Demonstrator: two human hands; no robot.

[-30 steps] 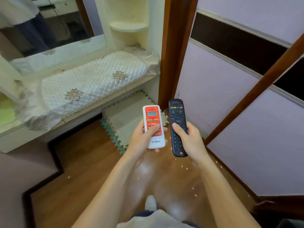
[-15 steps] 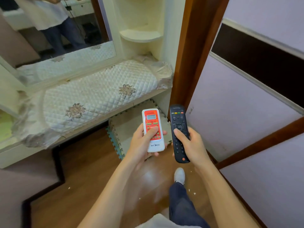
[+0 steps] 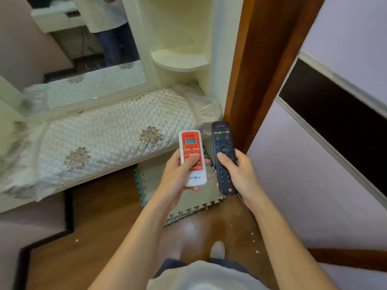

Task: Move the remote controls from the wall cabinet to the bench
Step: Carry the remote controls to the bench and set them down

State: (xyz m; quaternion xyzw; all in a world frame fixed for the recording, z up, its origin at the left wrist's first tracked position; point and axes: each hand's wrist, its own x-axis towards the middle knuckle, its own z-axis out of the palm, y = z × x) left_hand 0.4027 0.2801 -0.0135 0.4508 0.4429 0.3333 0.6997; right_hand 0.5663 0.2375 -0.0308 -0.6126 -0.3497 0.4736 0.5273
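With left hand (image 3: 178, 174) gripping the red-and-white remote (image 3: 192, 158) and right hand (image 3: 240, 174) gripping the black remote (image 3: 224, 158) (both in the air), best lowered flat onto the quilted surface (image 3: 109, 139) just beyond, clear of its edge.

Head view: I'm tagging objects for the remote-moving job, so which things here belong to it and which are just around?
Part of the job:
- red and white remote, in the left hand
- black remote, in the right hand
- quilt-covered bench, the drop-off spot

Just around:
- foam floor mat
- mirror
- small corner shelf
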